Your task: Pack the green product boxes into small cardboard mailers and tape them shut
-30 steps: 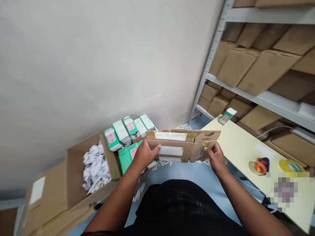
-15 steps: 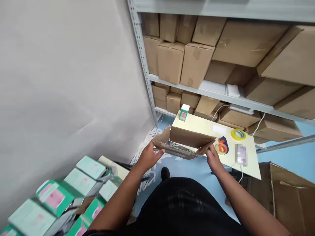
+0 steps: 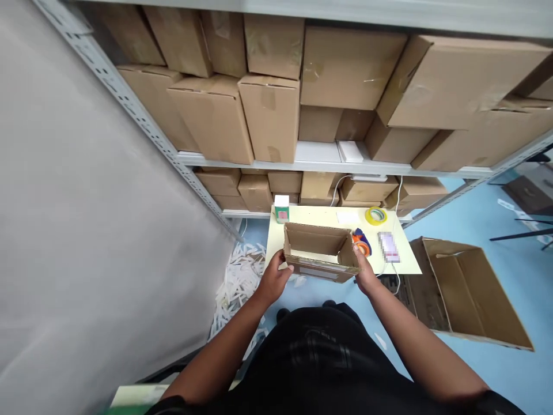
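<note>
An open cardboard box (image 3: 320, 270) is held between my two hands in front of my body, over the near edge of the pale table. Its top is open, and a pale surface like the tabletop shows through its bottom. My left hand (image 3: 275, 278) is closed on the box's left end, thumb on the near wall. My right hand (image 3: 365, 273) grips the right end, its fingers partly hidden. Just beyond the right hand lies an orange and blue tape dispenser (image 3: 362, 242). A small green and white box (image 3: 281, 210) stands at the table's back left corner.
On the table (image 3: 408, 266) are a yellow tape roll (image 3: 375, 216) and a blurred-out phone-like item (image 3: 389, 246) with a cable. Shelves behind hold many cartons (image 3: 268, 118). A large open carton (image 3: 479, 288) sits on the floor at right; paper scraps (image 3: 237, 282) lie left.
My view has swung right, so the stacked green boxes at lower left have mostly left sight. The cardboard box, still in both hands, now sits over the table's near edge.
</note>
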Demonstrator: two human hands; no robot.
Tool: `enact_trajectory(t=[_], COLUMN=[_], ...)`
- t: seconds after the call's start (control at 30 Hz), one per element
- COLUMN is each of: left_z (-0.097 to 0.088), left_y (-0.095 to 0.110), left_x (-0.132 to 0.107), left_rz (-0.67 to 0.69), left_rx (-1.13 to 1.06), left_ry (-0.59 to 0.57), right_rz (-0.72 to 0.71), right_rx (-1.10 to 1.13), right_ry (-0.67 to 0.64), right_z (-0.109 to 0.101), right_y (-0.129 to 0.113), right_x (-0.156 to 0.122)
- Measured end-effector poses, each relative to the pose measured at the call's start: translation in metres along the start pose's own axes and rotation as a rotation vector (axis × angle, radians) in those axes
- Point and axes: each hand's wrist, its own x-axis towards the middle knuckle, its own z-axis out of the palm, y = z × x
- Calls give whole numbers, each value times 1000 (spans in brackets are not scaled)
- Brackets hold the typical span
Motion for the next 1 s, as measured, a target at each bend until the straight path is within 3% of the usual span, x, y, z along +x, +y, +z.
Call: enact_trajectory(t=[0.2, 0.47, 0.57, 0.73, 0.83, 0.93, 1.0], left_z=[19, 58, 73, 89, 86, 78, 72], left_y=[-7, -13, -17, -31, -37, -35, -32], left_x=[63, 129, 140, 155, 166, 177, 184], left_rz=[-251, -386, -369, -305, -250, -183, -114], left_rx=[-49, 160, 295, 327, 320, 396, 466], left_ry=[61, 54, 45, 160, 167, 82, 28], right_rz=[-78, 54, 90, 35, 11, 15, -17], right_rx=[-64, -181, -281, -351, -367, -403, -440], right_ry=[-44, -40, -63, -96, -145, -166, -114], right_z=[-37, -82, -98, -110, -110, -107, -105], right_y=[13, 24, 28, 38, 41, 46, 51], right_x=[48, 111, 129, 156, 168, 177, 181])
